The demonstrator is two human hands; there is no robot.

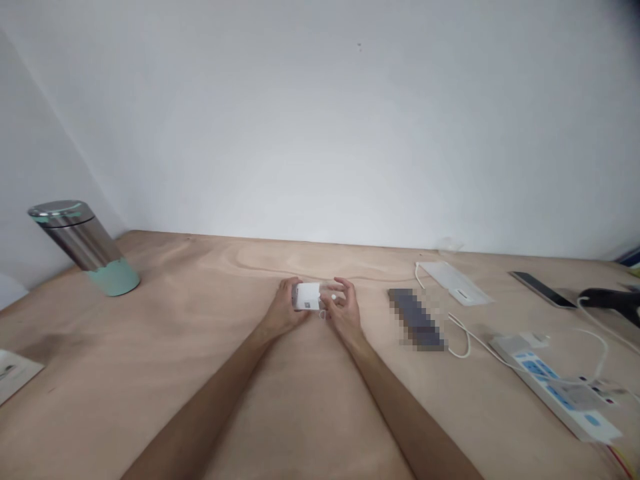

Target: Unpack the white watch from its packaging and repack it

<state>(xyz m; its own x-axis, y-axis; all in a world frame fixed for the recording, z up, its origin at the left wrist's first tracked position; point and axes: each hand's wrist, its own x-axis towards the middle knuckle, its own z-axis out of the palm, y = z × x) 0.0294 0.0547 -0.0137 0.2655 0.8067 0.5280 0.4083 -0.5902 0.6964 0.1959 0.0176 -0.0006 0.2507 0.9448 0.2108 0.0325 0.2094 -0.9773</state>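
Observation:
Both my hands meet over the middle of the wooden table. My left hand is closed around the left end of a small white box with a dark printed label. My right hand curls its fingers on the box's right end, where a small clear part shows. The box is just above the tabletop.
A steel and mint-green flask stands at the far left. To the right lie a blurred dark phone, a white flat device with a cable, a white power strip, another dark phone and a black object. A paper lies at the left edge.

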